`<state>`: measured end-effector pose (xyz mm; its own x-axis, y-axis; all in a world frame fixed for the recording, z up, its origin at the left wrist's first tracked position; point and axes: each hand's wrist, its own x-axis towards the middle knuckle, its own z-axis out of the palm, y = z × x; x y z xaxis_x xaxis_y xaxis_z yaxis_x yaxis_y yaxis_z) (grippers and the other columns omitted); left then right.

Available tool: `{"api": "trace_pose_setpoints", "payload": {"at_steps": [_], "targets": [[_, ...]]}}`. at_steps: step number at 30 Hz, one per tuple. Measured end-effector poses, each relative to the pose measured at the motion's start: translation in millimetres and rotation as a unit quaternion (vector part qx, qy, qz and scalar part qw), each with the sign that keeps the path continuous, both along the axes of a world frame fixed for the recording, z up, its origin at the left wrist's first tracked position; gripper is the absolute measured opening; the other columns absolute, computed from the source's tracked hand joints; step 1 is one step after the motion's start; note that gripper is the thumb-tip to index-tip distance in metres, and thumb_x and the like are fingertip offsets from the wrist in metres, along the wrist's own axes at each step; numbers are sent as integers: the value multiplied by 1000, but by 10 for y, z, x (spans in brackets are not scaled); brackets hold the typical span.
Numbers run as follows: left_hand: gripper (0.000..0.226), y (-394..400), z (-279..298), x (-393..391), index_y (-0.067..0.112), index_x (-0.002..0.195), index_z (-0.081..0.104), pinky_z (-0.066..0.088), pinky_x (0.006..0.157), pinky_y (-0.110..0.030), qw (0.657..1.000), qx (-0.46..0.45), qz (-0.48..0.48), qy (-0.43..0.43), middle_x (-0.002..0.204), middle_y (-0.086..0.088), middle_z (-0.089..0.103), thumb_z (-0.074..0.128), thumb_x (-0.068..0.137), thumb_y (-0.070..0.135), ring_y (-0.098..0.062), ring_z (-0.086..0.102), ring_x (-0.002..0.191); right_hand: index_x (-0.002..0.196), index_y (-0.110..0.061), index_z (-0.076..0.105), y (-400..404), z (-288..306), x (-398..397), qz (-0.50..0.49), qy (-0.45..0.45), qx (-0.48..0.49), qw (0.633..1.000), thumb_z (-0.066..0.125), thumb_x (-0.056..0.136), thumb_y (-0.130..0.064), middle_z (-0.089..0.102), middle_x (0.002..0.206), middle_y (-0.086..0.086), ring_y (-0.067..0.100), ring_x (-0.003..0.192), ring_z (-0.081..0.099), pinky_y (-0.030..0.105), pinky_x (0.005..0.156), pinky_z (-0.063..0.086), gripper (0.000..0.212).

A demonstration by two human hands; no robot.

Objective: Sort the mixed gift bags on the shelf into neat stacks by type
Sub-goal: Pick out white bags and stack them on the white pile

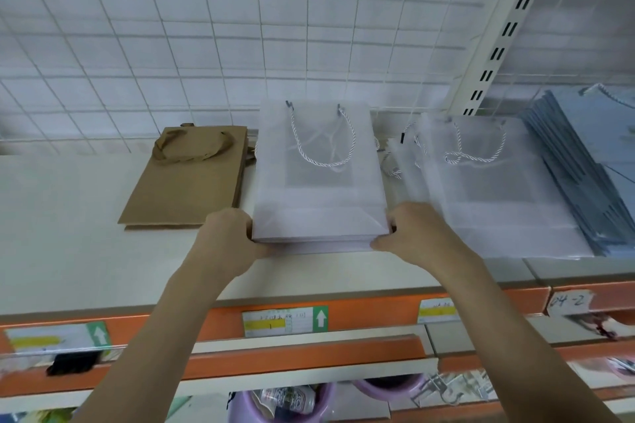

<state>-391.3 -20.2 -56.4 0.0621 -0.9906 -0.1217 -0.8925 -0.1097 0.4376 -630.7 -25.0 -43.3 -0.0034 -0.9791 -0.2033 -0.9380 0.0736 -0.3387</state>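
Gift bags of frosted translucent plastic (318, 182) lie flat in a stack at the middle of the shelf (68, 233), near its front edge, and both hands hold them at the near corners. The left hand (228, 239) curls around the stack's near-left corner, fingers tucked at the side; the right hand (417, 233) grips the near-right corner, thumb along the bottom edge. Both holds are narrow, closed on the stack itself.

Judging by this, the stack is being squared or slid into place. The bags look slick and thin, so an uneven push from one hand would probably fan the layers or skew the pile, and the twisted cord handles (323, 141) on top could catch if anything is dragged over them. The stack's lowest sheets already peek out at the front.

Room is tight to the right: a second frosted stack (498, 189) sits just beside, its left edge loose and splayed, and a sideways shove could tangle the two. Past it, blue bags (584, 165) lean in a fanned row. To the left, brown paper bags (189, 178) lie just beside the held stack, with open shelf beyond them. Behind everything stands a wire grid backing (240, 27), limiting travel rearward.
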Motion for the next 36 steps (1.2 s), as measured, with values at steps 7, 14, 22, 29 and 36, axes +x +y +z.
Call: {"api": "trace_pose_setpoints", "payload": {"at_steps": [7, 14, 22, 29, 36], "targets": [[59, 31, -1, -65, 2, 115, 48, 50, 82, -38, 998, -7, -60, -17, 105, -16, 62, 77, 73, 31, -32, 59, 95, 125, -6, 32, 91, 19, 46, 69, 38, -48, 996, 66, 83, -21, 44, 93, 2, 20, 81, 42, 22, 48, 23, 56], [92, 75, -68, -116, 2, 146, -9, 42, 70, -31, 990, -85, -74, -85, 95, -15, 62, 60, 88, 24, -29, 58, 84, 136, -2, 24, 73, -70, 16, 63, 26, -95, 993, 62, 85, -24, 54, 114, 13, 29, 98, 55, 27, 63, 31, 67], [47, 61, -171, -10, -1, 114, 46, 34, 49, -25, 992, -115, 4, 56, 66, -4, 55, 71, 79, 17, -18, 49, 59, 113, -3, 41, 112, -184, 45, 43, 21, -148, 988, 65, 84, -27, 59, 92, 15, 31, 84, 57, 31, 55, 34, 45], [44, -55, -125, 60, 8, 51, 46, 28, 47, -26, 999, -34, -28, 6, 53, -5, 42, 77, 73, 29, -23, 42, 57, 71, 1, 53, 52, -140, -53, -29, -68, -14, 997, 77, 70, -18, 56, 69, 9, 21, 62, 50, 26, 51, 35, 30], [46, -80, -93, 58, 13, 51, 41, 25, 46, -27, 996, -41, -65, -50, 55, -1, 43, 70, 81, 33, -24, 46, 62, 55, -10, 39, -11, -86, -45, -14, -19, -38, 999, 78, 70, -19, 42, 57, 2, 22, 64, 46, 26, 45, 26, 42]]}}
